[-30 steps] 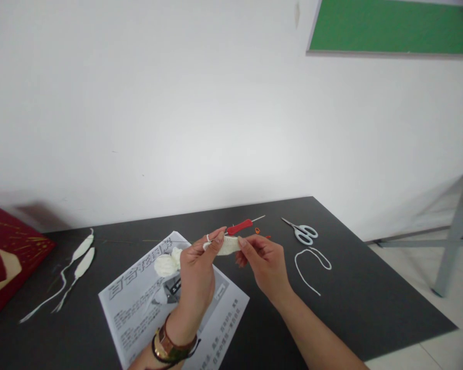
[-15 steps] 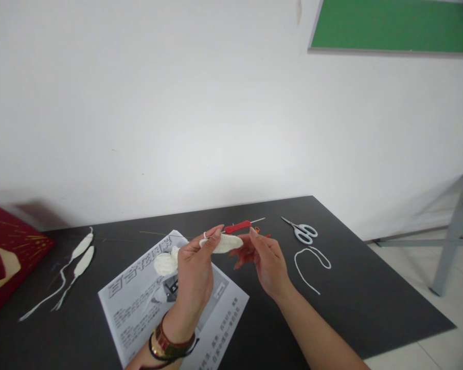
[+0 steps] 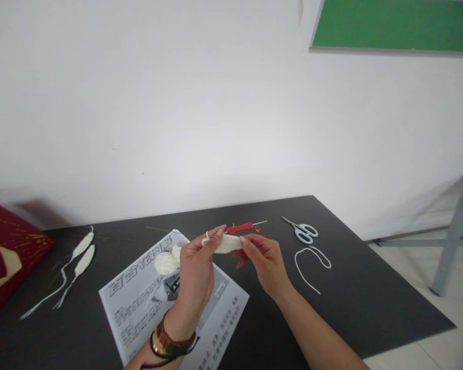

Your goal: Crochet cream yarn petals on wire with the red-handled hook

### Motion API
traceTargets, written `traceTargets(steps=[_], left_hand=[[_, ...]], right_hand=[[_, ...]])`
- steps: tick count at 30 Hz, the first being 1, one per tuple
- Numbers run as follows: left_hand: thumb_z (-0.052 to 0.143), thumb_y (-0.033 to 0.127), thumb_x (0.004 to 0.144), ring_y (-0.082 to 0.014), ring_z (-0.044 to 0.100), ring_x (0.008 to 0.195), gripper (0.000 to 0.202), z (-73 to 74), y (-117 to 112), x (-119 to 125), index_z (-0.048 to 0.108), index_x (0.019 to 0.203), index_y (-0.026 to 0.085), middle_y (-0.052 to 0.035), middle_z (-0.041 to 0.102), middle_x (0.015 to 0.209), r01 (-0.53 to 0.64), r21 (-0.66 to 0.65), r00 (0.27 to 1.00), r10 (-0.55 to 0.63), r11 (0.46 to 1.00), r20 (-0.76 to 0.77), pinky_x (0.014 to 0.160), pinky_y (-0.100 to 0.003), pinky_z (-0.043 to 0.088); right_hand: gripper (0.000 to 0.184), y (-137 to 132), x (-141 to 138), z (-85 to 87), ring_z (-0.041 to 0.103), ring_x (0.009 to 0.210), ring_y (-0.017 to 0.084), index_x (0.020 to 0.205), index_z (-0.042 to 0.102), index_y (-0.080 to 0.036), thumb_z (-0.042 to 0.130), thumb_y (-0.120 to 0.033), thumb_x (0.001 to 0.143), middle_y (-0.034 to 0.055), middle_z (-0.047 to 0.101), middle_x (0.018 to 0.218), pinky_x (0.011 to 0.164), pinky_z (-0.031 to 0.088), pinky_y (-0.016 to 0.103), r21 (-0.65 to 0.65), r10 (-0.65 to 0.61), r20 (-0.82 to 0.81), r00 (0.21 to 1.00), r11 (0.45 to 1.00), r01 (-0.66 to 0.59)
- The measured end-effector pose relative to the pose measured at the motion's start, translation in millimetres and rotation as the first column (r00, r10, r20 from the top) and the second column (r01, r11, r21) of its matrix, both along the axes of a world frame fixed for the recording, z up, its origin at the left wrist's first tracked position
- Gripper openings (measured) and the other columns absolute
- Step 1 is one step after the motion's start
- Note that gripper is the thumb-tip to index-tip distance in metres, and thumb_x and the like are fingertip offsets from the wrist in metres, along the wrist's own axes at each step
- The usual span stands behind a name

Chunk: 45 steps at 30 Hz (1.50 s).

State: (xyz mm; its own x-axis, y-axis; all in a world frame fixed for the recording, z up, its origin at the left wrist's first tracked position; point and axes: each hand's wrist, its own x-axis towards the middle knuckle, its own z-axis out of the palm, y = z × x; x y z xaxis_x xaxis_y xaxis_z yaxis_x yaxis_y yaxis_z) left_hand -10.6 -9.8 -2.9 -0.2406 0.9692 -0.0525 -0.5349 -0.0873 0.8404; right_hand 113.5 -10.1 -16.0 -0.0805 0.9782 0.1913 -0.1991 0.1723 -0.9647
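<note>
Crocheted piece points lengthwise left to right.

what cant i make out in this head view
In the head view:
White crocheted piece: partly covered by the left hand and right hand.
Printed sheet: small text blurred; bottom cut off by the frame.
White yarn: partly behind the left hand.
Red panel: cut off by the left edge.

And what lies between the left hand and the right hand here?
In the head view, a white yarn piece spans the gap, its ends at the fingers of the left hand and right hand; a red handle shows just above it.
</note>
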Motion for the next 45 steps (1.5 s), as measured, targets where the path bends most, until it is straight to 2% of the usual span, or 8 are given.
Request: traceTargets(steps=[13, 18, 25, 36, 45], left_hand=[[0.076, 0.021, 0.062, -0.0093, 0.062, 0.065, 0.014, -0.9, 1.1, -0.7, 0.076, 0.075, 0.016, -0.0029, 0.073, 0.072, 0.004, 0.001, 1.0, -0.004, 1.0, -0.004, 0.064, -0.018, 0.047], [0.076, 0.02, 0.062, -0.0092, 0.061, 0.063, 0.013, -0.1, 0.8, -1.3, 0.076, 0.074, 0.017, -0.0027, 0.073, 0.07, 0.01, -0.002, 1.0, -0.01, 1.0, -0.002, 0.061, -0.018, 0.047], [0.077, 0.02, 0.061, -0.0086, 0.06, 0.06, 0.013, -0.7, -0.2, -0.3, 0.076, 0.074, 0.015, -0.0034, 0.072, 0.068, 0.022, -0.004, 1.0, -0.022, 1.0, 0.017, 0.058, -0.016, 0.046], [0.076, 0.019, 0.063, -0.0089, 0.06, 0.06, 0.013, 1.4, -0.4, 0.6, 0.076, 0.074, 0.014, -0.0037, 0.072, 0.07, 0.029, 0.007, 1.0, -0.029, 1.0, 0.012, 0.059, -0.017, 0.046], [0.075, 0.02, 0.064, -0.0088, 0.06, 0.063, 0.011, 0.2, -2.5, 0.8, 0.076, 0.074, 0.016, -0.003, 0.073, 0.068, 0.036, 0.015, 0.999, -0.035, 0.999, -0.004, 0.062, -0.017, 0.045]], right_hand=[[0.041, -2.9, 2.7, 2.9, 0.051, 0.048, 0.011, 0.068, 0.069, -0.013, 0.046, -0.039, 0.088, 0.0035, 0.061, 0.058, 0.048, 0.041, 0.024, 0.067, 0.042, 0.035, 0.998, 0.997, -0.045], [0.032, -3.5, 1.4, 2.7, 0.05, 0.047, 0.01, 0.073, 0.069, -0.014, 0.051, -0.038, 0.086, 0.0026, 0.063, 0.059, 0.047, 0.04, 0.022, 0.079, 0.021, 0.057, 0.998, 0.997, -0.026], [0.026, -3.1, 0.4, -3.4, 0.05, 0.047, 0.01, 0.082, 0.069, -0.016, 0.052, -0.035, 0.086, 0.0029, 0.065, 0.062, 0.046, 0.041, 0.022, 0.09, -0.02, 0.179, 0.984, 0.996, 0.003], [0.028, -2.8, 1.0, -1.7, 0.05, 0.046, 0.01, 0.082, 0.068, -0.015, 0.052, -0.037, 0.085, 0.003, 0.064, 0.062, 0.046, 0.041, 0.022, 0.086, -0.034, 0.219, 0.975, 0.996, 0.015], [0.028, -3.6, 0.5, -3.0, 0.049, 0.046, 0.011, 0.072, 0.066, -0.016, 0.053, -0.038, 0.084, -0.0003, 0.056, 0.053, 0.046, 0.041, 0.022, 0.077, -0.044, 0.252, 0.967, 0.997, 0.025]])
